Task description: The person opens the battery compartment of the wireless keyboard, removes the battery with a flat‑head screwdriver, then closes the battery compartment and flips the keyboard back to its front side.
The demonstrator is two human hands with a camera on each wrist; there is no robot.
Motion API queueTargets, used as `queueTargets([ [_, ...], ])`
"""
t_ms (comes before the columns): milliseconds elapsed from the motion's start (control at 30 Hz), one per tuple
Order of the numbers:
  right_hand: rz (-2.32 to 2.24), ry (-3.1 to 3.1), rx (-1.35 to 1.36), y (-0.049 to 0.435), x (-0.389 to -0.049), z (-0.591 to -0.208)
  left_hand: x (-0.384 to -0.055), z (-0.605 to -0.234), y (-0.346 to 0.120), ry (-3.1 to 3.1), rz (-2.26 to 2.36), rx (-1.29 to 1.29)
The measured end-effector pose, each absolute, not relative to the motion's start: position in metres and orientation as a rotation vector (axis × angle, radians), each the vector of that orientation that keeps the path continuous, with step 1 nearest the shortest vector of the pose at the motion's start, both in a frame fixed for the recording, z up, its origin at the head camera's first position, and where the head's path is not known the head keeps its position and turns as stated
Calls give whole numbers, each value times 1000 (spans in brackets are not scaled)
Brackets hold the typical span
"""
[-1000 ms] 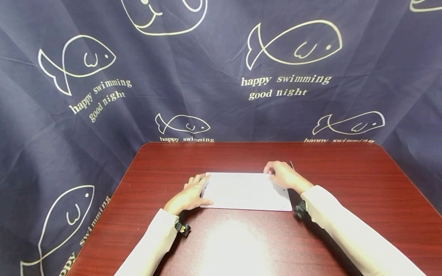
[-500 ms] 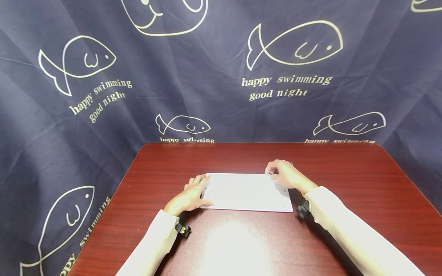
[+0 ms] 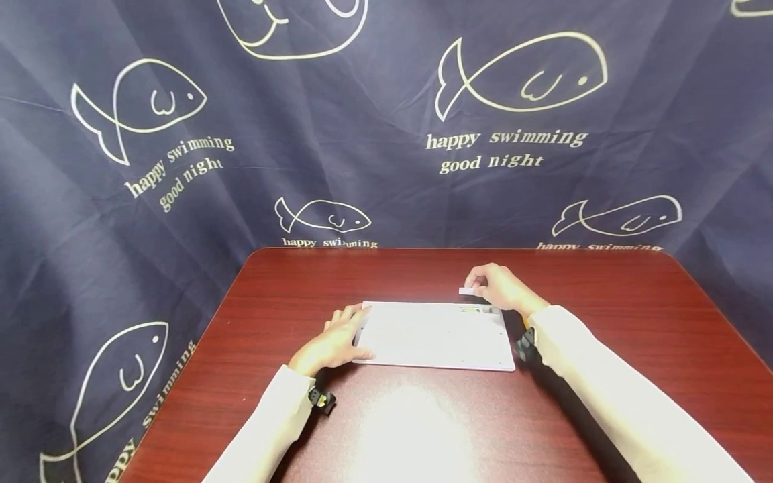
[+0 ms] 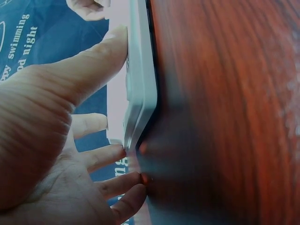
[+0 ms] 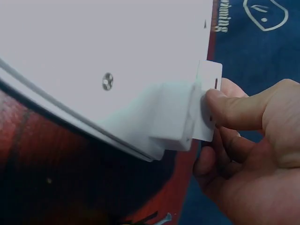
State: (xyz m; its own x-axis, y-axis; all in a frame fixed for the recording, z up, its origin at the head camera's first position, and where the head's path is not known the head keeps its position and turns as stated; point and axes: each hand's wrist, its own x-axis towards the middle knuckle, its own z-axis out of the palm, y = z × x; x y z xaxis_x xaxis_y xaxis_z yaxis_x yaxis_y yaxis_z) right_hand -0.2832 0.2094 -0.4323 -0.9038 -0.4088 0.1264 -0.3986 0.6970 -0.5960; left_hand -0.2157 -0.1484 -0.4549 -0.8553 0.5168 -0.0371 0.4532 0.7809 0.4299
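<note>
A white keyboard (image 3: 431, 339) lies on the table, its flat underside with small screw holes facing up. At its far right corner a battery compartment (image 3: 471, 309) is uncovered. My left hand (image 3: 331, 341) rests on the left end, the thumb on the near edge and the other fingers extended along the side, as the left wrist view shows. My right hand (image 3: 498, 288) pinches a small white battery cover (image 5: 209, 77) between thumb and fingers, just beyond the far edge. In the right wrist view the cover overlaps the keyboard's raised end (image 5: 171, 115).
The reddish-brown wooden table (image 3: 290, 288) extends around the keyboard on all sides. A dark blue curtain (image 3: 398, 100) with fish drawings and lettering hangs behind it. A small blue-tipped item (image 5: 164, 219) shows at the bottom of the right wrist view.
The right hand has lifted the battery cover off the keyboard and moved it slightly away, beyond the far edge, exposing the compartment. The left hand has stayed in place.
</note>
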Motion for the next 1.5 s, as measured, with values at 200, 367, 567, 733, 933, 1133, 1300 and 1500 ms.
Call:
queueTargets([
  [200, -997, 2815, -671, 213, -296, -439, -216, -456, -145, 2806, 623, 774],
  [367, -947, 2792, -479, 214, -304, -444, -215, -454, -141, 2799, 629, 780],
  [567, -942, 2835, -426, 217, -303, -446, -215, -453, -139, 2797, 630, 778],
  [733, -991, 2843, -415, 225, -297, -440, -215, -451, -139, 2785, 631, 776],
  [933, -937, 2900, -423, 243, -286, -424, -216, -451, -143, 2791, 610, 765],
  [1133, -831, 2926, -442, 262, -271, -416, -214, -449, -147, 2788, 620, 756],
  [1300, -739, 2924, -413, 270, -253, -408, -213, -450, -148, 2793, 614, 750],
  [1500, -655, 2938, -360, 273, -231, -407, -212, -451, -147, 2786, 623, 742],
])
